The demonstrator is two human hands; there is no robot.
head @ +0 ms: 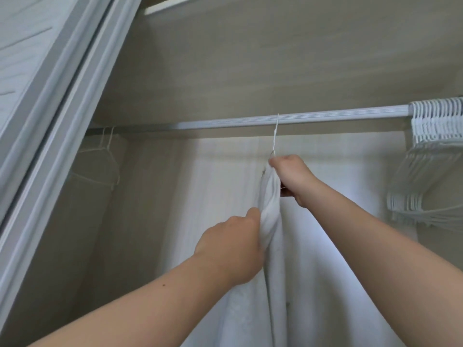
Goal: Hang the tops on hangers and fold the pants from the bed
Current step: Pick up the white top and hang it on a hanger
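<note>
Here, a white top (271,221) hangs edge-on from a thin white hanger (275,133). The hanger's hook sits over the closet rod (213,123), directly above both grips.

The right hand (292,175) forms the upper grip. Its fingers are curled tight around the uppermost part of the garment, just below the hanger's neck, and the wire stem rises out of the fist. Cloth and knuckles hide the hanger's shoulder wire, so it cannot be told whether the fingers enclose it as well.

The left hand (231,244) forms the lower grip, below the right one and nearer the viewer. It is wrapped around a twisted roll of the fabric, with the fingertips hidden behind the cloth.

Between the two grips the fabric runs as a bunched band. Beneath the left grip it falls in long loose folds and leaves the view at the bottom edge. Both bare forearms enter from the lower edge and converge on the garment.

Far to the right of the grips, on the same rod, hangs a dense pack of empty white hangers (437,126). Well apart to the left, two empty wire hangers (106,151) hang at the shadowed end of the rod. Farther left again, a white sliding door (37,83) runs diagonally across the view. Behind and above the grips lies the beige back panel (250,71) of the closet.
</note>
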